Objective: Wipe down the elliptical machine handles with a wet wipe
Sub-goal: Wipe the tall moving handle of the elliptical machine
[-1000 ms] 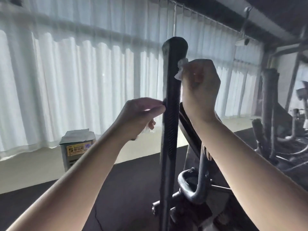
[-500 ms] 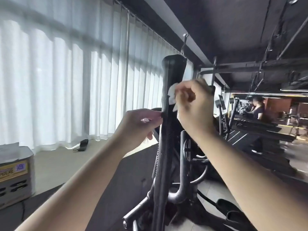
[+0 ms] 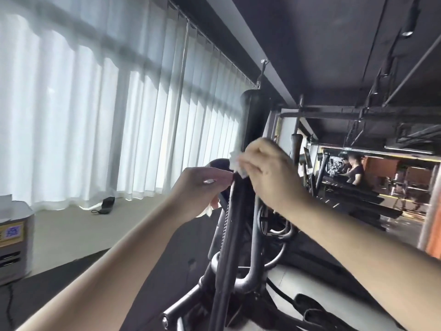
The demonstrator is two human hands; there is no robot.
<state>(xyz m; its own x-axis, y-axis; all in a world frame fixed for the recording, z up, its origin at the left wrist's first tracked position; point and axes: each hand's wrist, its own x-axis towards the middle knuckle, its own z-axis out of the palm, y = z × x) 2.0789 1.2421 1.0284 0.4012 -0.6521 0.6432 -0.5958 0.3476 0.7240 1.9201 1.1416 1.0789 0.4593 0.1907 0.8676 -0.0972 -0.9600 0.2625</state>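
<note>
Against the upright black handle (image 3: 253, 120), the right hand (image 3: 269, 173) pinches a crumpled white wipe (image 3: 236, 161) in curled fingers and presses it to the handle's left face. Compared with a second ago, that hand has slid down. It was then close under the rounded top, and now a long bare stretch of handle stands above it, with the wipe almost touching the left hand (image 3: 202, 187). The left hand keeps its earlier spot, thumb and curled fingers clasping the handle's left edge at mid-height. A white scrap (image 3: 210, 212) pokes out under its palm; whether it belongs to the same wipe cannot be told. The view has also swung rightward and up. The curtains (image 3: 95, 115) now fill only the left half and the box (image 3: 14, 240) sits at the left border. A dark gym hall with a person (image 3: 355, 170) at a machine shows at right.
</note>
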